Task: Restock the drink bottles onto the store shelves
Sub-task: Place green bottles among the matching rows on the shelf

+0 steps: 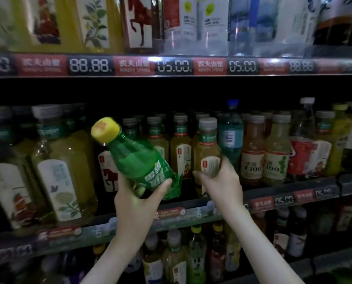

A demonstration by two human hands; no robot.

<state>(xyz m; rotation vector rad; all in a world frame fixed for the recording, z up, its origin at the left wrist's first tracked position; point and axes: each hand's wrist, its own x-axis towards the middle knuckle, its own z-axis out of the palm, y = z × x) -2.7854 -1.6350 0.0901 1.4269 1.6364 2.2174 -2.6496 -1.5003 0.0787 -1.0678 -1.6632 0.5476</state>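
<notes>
Nearest, the left hand point(139, 198) grips the lower body of a green soda bottle point(136, 158), its fingers and thumb wrapped round the label. The bottle is tilted, with its yellow cap point(105, 130) leaning up and to the left. It hangs in the air in front of the middle shelf point(191, 214), not yet on it.

Just to its right, the right hand point(220, 181) has its fingers curled round the lower part of a pale tea bottle point(208, 148) with a grey cap. This bottle is upright at the shelf's front edge. I cannot tell whether its base rests on the shelf or is lifted clear.

The step in hand looks like clearing a slot with the right hand so the green bottle can go in. To do it well:
- Bring the green bottle upright before it enters.
- Lead with the base over the price rail.
- Set it down flat with the label facing out.
- Move the tea bottle straight and slowly, since the rows stand tight and one knock could topple a neighbour.

Behind stand more tea bottles of the same kind. To their right are a blue-capped bottle point(231, 134) and two C100 bottles point(253, 156). Overhead runs the upper shelf's price strip point(171, 65), so the yellow cap should stay low going in.
</notes>
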